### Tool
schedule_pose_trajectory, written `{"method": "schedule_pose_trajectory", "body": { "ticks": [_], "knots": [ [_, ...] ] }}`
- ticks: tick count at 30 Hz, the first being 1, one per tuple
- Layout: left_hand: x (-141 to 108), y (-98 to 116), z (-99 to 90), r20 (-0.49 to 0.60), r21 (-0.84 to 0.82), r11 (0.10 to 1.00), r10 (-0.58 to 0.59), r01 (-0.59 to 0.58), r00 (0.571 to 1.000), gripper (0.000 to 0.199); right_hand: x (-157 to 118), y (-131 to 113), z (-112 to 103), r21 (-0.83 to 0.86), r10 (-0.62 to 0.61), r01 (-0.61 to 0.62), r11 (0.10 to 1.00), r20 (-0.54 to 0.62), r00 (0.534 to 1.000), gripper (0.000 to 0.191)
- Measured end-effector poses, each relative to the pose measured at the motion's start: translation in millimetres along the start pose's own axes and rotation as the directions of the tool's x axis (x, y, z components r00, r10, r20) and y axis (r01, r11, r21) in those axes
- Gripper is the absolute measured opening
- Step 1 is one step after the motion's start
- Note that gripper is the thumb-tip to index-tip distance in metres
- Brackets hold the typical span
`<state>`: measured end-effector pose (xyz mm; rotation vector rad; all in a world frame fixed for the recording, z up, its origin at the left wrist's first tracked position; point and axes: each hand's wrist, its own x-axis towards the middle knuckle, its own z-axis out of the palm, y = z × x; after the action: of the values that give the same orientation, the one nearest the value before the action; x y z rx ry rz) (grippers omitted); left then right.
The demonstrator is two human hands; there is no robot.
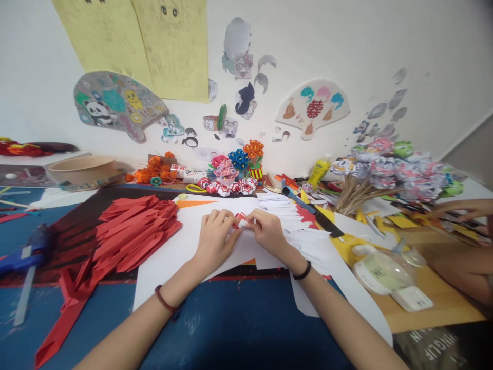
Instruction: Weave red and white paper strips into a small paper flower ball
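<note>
Hands (215, 234) (268, 232) on paper (242, 223); flowers (254, 149) in striped pot (255, 172)

Two bare forearms (146, 314), angled inward; left hand (216, 234) and right hand (268, 232) close together, fingers (224, 218) bent, both pinching.

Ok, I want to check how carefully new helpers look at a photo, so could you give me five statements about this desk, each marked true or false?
1. The left hand and right hand both hold a small paper piece. True.
2. The red paper strips lie to the right of both hands. False: they lie to the left.
3. The panda fan is on the wall. True.
4. The black band is on the left wrist. False: it is on the right wrist.
5. The yellow bottle is left of the blue flowers. False: it is to their right.
</note>
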<state>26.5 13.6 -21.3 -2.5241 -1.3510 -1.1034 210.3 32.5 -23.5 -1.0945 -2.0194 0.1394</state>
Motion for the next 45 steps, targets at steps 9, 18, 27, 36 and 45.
{"method": "schedule_pose_trajectory", "body": {
  "ticks": [9, 18, 27, 36, 45],
  "knots": [
    [0, -4, 0.6, -0.059, 0.098, 0.995, -0.018, 0.023, 0.998, 0.007, 3, -7, 1, 0.0, 0.004, -0.004, 1.0, -0.031, 1.0, 0.019],
    [0, -1, -1.8, -0.013, 0.01, 1.0, 0.019, -0.019, 1.0, 0.005, 2, -10, 1, 0.095, -0.02, 0.028, 0.995, -0.078, 0.997, 0.027],
    [3, -3, -5.6, 0.052, -0.223, 0.97, -0.085, 0.095, 0.995, 0.003, 5, -12, -2, 0.353, 0.027, -0.024, 0.935, -0.003, 1.0, 0.029],
    [3, -1, -6.3, -0.046, -0.143, 0.978, -0.159, 0.151, 0.986, 0.002, 5, -20, 0, 0.244, 0.056, -0.024, 0.97, -0.123, 0.991, 0.019],
    [3, -2, -1.7, -0.075, -0.162, 0.978, -0.143, 0.13, 0.987, 0.005, 3, -17, 3, 0.15, 0.113, -0.092, 0.984, -0.135, 0.984, 0.016]
  ]
}}
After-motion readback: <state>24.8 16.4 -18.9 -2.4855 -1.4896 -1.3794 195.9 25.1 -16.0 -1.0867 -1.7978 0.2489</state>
